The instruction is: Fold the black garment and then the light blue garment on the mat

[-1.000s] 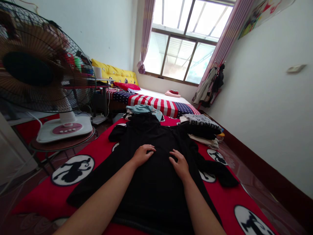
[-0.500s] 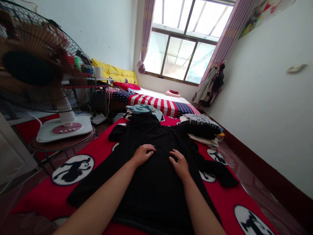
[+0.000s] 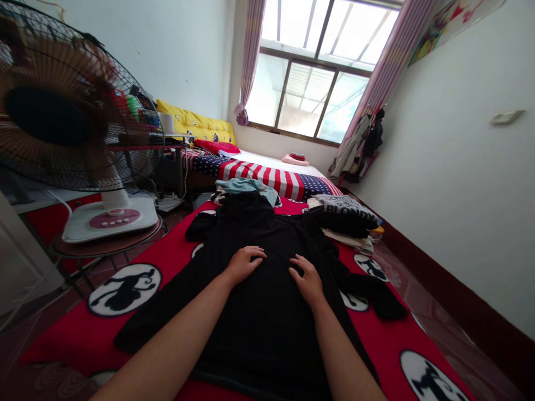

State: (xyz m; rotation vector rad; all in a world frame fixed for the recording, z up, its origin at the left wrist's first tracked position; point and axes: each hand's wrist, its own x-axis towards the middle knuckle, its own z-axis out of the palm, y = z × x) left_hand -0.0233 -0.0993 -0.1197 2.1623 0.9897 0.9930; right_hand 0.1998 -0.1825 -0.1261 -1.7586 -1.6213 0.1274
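Note:
A black long-sleeved top (image 3: 271,295) lies spread out on a red blanket (image 3: 184,236) with round white patches. One sleeve stretches out at the right, and the other reaches down toward the lower left. On the middle of the top rests my left hand (image 3: 246,263), open, fingers pointing right. My right hand (image 3: 307,277) lies open across from it, fingers toward the upper left. Neither hand grips the cloth. Behind the top's neck sits a heap of light-blue and patterned clothes (image 3: 246,186). To the right is a stack of folded clothes (image 3: 346,214), the uppermost grey with "BLONDY" lettering.
An electric fan (image 3: 111,214) stands on a round stool (image 3: 104,245) at the left. Past the blanket is a bed (image 3: 267,175) with a stars-and-stripes cover and red pillow. Clothes (image 3: 359,145) hang by the window's right curtain. A wall runs along the right.

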